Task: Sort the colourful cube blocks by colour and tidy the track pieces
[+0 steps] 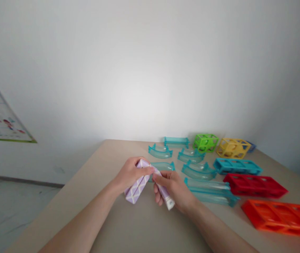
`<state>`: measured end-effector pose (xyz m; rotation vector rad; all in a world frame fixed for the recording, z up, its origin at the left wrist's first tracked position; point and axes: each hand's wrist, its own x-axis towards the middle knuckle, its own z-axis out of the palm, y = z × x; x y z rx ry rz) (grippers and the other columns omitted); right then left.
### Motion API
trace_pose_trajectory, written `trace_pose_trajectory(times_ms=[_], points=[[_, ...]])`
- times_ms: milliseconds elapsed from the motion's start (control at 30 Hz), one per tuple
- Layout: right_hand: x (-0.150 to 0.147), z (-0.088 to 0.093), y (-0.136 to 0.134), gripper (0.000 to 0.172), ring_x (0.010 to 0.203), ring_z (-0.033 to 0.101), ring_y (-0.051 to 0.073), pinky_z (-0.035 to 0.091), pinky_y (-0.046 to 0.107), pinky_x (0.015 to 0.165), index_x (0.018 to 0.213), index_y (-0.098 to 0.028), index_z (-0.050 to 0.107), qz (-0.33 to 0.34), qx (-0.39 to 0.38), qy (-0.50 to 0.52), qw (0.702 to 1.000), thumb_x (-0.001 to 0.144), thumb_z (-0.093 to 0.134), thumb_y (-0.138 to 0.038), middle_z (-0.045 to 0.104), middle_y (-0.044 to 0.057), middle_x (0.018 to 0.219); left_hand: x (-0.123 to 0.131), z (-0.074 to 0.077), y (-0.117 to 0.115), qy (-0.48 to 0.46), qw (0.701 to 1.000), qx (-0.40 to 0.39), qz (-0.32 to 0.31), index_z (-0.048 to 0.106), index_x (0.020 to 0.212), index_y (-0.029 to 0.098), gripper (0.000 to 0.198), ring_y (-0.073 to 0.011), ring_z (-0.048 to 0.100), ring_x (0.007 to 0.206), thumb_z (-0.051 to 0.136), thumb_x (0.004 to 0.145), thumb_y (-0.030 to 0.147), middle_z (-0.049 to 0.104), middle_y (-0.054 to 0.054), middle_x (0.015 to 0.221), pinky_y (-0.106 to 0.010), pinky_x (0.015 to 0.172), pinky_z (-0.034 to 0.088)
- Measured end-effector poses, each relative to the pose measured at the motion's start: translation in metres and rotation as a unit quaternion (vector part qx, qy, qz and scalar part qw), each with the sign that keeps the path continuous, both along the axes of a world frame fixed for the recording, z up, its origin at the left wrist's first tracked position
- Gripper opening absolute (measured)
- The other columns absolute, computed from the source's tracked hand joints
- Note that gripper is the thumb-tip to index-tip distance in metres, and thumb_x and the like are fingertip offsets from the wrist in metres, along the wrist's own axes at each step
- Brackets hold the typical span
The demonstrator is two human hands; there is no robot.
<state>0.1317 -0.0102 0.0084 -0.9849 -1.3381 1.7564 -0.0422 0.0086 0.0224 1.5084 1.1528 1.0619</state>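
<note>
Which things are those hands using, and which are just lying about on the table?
In use:
- purple-and-white thing, held by the left hand and right hand

Lying about:
- see-through teal pieces
- green block
- yellow block
- dark blue block
- teal frame
- red frame
- orange frame

My single view looks out from my head, facing forward and down across the desk (144, 228) to the pale wall (144, 70) beyond. It sits above and behind my left grip (132, 174) and right grip (173, 189), near enough that both forearms (88, 218) run in from the bottom edge, and takes in floor (15, 203) at the left.
</note>
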Motion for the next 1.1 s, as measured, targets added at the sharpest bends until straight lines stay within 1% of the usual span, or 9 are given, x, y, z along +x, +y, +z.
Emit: trace_pose_trajectory(times_ms=[100, 233, 300, 467, 567, 700, 800, 933, 1100], points=[[-0.006, -0.002, -0.002, 0.039, 0.038, 0.058, 0.013, 0.045, 0.020, 0.037, 0.073, -0.013, 0.059, -0.055, 0.027, 0.024, 0.998, 0.078, 0.065, -0.052, 0.062, 0.000, 0.051, 0.006, 0.001, -0.002, -0.002, 0.998, 0.026, 0.051, 0.065, 0.072, 0.014, 0.028, -0.0105, 0.047, 0.052, 0.075, 0.068, 0.039, 0.055, 0.003, 0.056, -0.019, 0.047, 0.034], [-0.001, 0.000, -0.003, 0.041, 0.048, 0.062, 0.013, 0.050, 0.022, 0.043, 0.086, -0.012, 0.064, 0.031, -0.124, 0.176, 0.976, 0.083, 0.058, -0.052, 0.063, 0.002, 0.061, 0.008, 0.005, -0.003, -0.061, 0.996, 0.026, 0.066, 0.067, 0.076, 0.012, 0.029, -0.0122, 0.053, 0.057, 0.076, 0.067, 0.038, 0.060, 0.000, 0.061, -0.021, 0.054, 0.040], [0.002, 0.001, -0.002, 0.039, 0.049, 0.060, 0.012, 0.050, 0.022, 0.043, 0.086, -0.012, 0.065, 0.067, -0.154, 0.212, 0.963, 0.083, 0.058, -0.050, 0.062, 0.001, 0.063, 0.008, 0.005, -0.003, -0.086, 0.994, 0.025, 0.066, 0.066, 0.077, 0.012, 0.029, -0.0121, 0.053, 0.058, 0.077, 0.066, 0.037, 0.061, 0.000, 0.063, -0.022, 0.056, 0.041], [-0.001, -0.003, -0.003, 0.043, 0.044, 0.051, 0.011, 0.047, 0.025, 0.043, 0.079, -0.013, 0.063, 0.019, -0.048, 0.161, 0.986, 0.080, 0.061, -0.055, 0.058, 0.001, 0.059, 0.010, 0.000, -0.003, -0.124, 0.991, -0.002, 0.054, 0.064, 0.077, 0.013, 0.030, -0.0108, 0.051, 0.054, 0.077, 0.067, 0.039, 0.058, 0.003, 0.058, -0.021, 0.052, 0.039], [-0.006, -0.007, -0.004, 0.035, 0.055, 0.053, 0.012, 0.047, 0.026, 0.053, 0.081, -0.015, 0.063, -0.005, 0.083, 0.080, 0.993, 0.080, 0.065, -0.050, 0.058, 0.000, 0.065, 0.014, -0.003, -0.004, -0.130, 0.990, -0.008, 0.056, 0.064, 0.075, 0.013, 0.029, -0.0099, 0.050, 0.055, 0.077, 0.067, 0.038, 0.056, 0.003, 0.060, -0.020, 0.051, 0.038], [-0.005, -0.014, -0.004, 0.031, 0.074, 0.057, 0.016, 0.047, 0.027, 0.066, 0.093, -0.016, 0.063, -0.069, 0.247, -0.084, 0.963, 0.085, 0.061, -0.046, 0.064, 0.003, 0.082, 0.018, -0.005, -0.006, -0.148, 0.987, -0.022, 0.060, 0.065, 0.073, 0.013, 0.029, -0.0111, 0.053, 0.057, 0.079, 0.064, 0.036, 0.059, 0.002, 0.062, -0.021, 0.053, 0.041], [-0.006, -0.019, -0.005, 0.032, 0.070, 0.058, 0.016, 0.046, 0.027, 0.063, 0.090, -0.015, 0.064, -0.062, 0.255, -0.137, 0.955, 0.085, 0.060, -0.046, 0.065, 0.003, 0.079, 0.019, -0.006, -0.005, -0.197, 0.977, -0.040, 0.075, 0.066, 0.072, 0.012, 0.030, -0.0105, 0.052, 0.053, 0.080, 0.063, 0.038, 0.059, 0.002, 0.059, -0.021, 0.051, 0.041], [-0.013, -0.022, -0.009, 0.032, 0.061, 0.057, 0.015, 0.047, 0.026, 0.056, 0.091, -0.015, 0.063, -0.025, 0.184, -0.091, 0.978, 0.081, 0.065, -0.045, 0.064, 0.002, 0.073, 0.017, -0.004, -0.002, -0.281, 0.954, -0.070, 0.079, 0.066, 0.077, 0.012, 0.035, -0.0108, 0.052, 0.049, 0.079, 0.065, 0.043, 0.059, 0.001, 0.057, -0.022, 0.049, 0.041], [-0.017, -0.020, -0.009, 0.040, 0.060, 0.061, 0.016, 0.051, 0.028, 0.051, 0.092, -0.014, 0.064, -0.043, 0.112, -0.007, 0.993, 0.077, 0.066, -0.051, 0.065, 0.004, 0.072, 0.015, 0.000, -0.001, -0.341, 0.935, -0.101, -0.012, 0.068, 0.087, 0.009, 0.038, -0.0171, 0.060, 0.058, 0.072, 0.072, 0.044, 0.068, -0.008, 0.070, -0.026, 0.054, 0.045]])
